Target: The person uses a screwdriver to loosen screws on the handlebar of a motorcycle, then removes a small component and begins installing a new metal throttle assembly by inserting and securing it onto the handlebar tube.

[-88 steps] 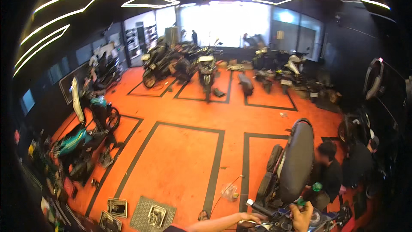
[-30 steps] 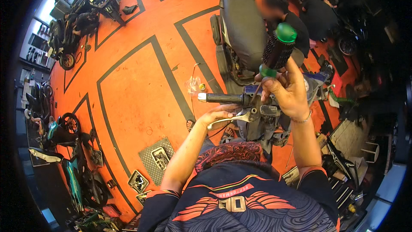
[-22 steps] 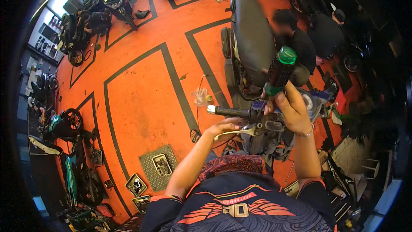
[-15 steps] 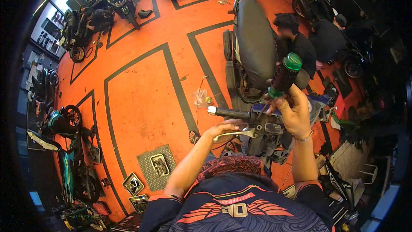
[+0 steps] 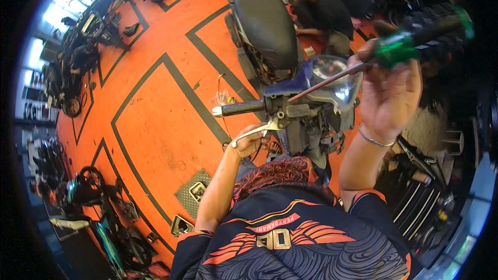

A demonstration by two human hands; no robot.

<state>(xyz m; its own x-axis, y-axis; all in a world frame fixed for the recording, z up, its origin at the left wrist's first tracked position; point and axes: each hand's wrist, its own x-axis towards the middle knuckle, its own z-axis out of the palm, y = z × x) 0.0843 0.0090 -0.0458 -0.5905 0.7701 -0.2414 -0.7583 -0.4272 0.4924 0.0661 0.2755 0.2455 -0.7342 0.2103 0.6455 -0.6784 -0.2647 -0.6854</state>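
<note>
My right hand [image 5: 391, 96] is raised to the right, its fingers closed around a screwdriver [image 5: 395, 49] with a green and black handle. The handle's far end is blurred by motion. Its long thin shaft points down and left, with the tip over the motorcycle's handlebar area. At the left side of the handlebar, my left hand [image 5: 248, 142] is closed at a silver lever [image 5: 254, 131], partly hidden behind it. Beyond the lever is the black handlebar grip [image 5: 241, 108] with a silver end. A rectangular black reservoir [image 5: 298, 111] lies near the lever's pivot.
The motorcycle's long black seat [image 5: 262, 15] stretches away ahead. A person in black [image 5: 324, 13] crouches to its right. A metal plate with trays [image 5: 194, 192] lies on the orange floor. Other motorcycles [image 5: 111, 223] stand at left, and a tool rack [image 5: 415, 210] at right.
My right hand has swung right and tipped the screwdriver from near upright to a slant, baring its shaft. The view has shifted right. My left hand stays by the lever.
</note>
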